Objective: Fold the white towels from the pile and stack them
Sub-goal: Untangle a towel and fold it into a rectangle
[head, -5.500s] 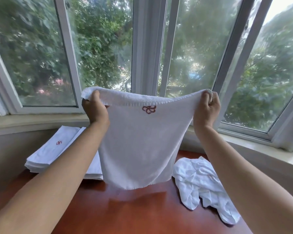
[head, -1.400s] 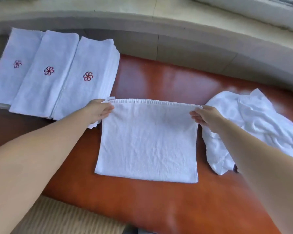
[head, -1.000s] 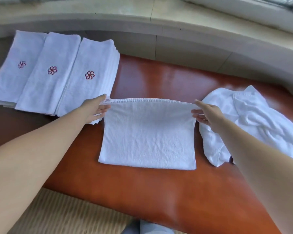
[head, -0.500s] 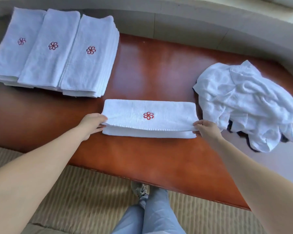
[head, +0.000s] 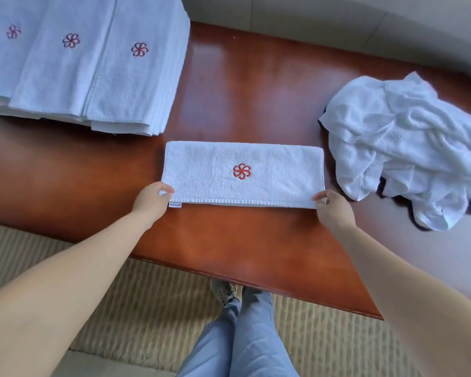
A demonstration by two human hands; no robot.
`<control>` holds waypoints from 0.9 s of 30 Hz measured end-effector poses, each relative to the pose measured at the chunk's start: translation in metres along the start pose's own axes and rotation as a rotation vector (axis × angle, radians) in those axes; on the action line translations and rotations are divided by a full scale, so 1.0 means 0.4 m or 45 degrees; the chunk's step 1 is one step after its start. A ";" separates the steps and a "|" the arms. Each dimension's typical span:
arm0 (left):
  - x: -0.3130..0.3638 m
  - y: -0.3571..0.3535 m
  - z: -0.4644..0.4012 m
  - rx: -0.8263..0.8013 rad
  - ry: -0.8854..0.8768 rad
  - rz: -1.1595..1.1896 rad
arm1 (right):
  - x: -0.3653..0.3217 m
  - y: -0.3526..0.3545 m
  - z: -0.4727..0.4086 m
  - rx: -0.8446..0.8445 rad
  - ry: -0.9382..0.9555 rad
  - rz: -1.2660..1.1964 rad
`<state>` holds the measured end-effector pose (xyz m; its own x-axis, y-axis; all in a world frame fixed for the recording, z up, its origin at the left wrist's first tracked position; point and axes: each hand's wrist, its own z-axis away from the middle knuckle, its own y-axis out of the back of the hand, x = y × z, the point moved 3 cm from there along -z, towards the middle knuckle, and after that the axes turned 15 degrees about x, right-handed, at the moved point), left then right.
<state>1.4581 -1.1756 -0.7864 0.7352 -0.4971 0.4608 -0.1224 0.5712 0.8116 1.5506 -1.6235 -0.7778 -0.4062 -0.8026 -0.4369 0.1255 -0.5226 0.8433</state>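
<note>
Head view, looking down: white towel (head: 242, 172) lying flat on the red-brown bench (head: 229, 85), now a narrow band with the red flower emblem (head: 241, 171) facing up at its centre and the hemmed edge and small label (head: 175, 205) along the near side. Half a second ago, upper layer short of the lower hem; a second ago, spread as a near-square sheet with no emblem showing. Far edge thus drawn toward the body and laid over the near half, edges brought close to flush. Left hand (head: 151, 198) at the near left corner, thumb and fingers (head: 166, 188) pinching the top layer; right hand (head: 333, 209) at the near right corner, fingers (head: 319, 197) pinching likewise. Stacks of folded towels (head: 87, 63) at the far left of the bench, three emblem-up columns side by side, well apart from the towel in hand. Pile of unfolded towels (head: 408, 148) crumpled at the right, just beside the towel's right end and spilling past the bench edge. Below, striped carpet (head: 147, 295), jeans and a shoe. Judged stage: lengthwise fold essentially complete and matching the stacked shape in width; likely remaining, a release, perhaps a smoothing, and transfer to the stacks; several towels apparently left in the pile.
</note>
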 end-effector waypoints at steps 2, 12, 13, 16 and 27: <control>0.023 0.005 0.013 0.127 -0.095 -0.258 | -0.033 0.002 0.016 0.068 0.049 0.180; 0.350 -0.273 -0.018 0.159 -1.053 -0.486 | -0.388 -0.311 0.014 0.199 0.891 0.206; 0.335 -0.300 -0.038 0.191 -1.077 -0.519 | -0.382 -0.339 -0.001 0.252 0.917 0.198; 0.273 -0.333 -0.071 0.287 -1.178 -0.513 | -0.329 -0.377 -0.030 0.424 1.000 0.148; 0.142 -0.178 -0.124 0.150 -0.719 -0.748 | -0.059 -0.133 -0.136 0.195 0.401 0.471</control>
<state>1.5416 -1.2119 -0.8358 0.2589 -0.9653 0.0351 0.0854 0.0590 0.9946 1.6027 -1.5925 -0.8293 -0.0645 -0.9860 -0.1538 0.0654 -0.1580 0.9853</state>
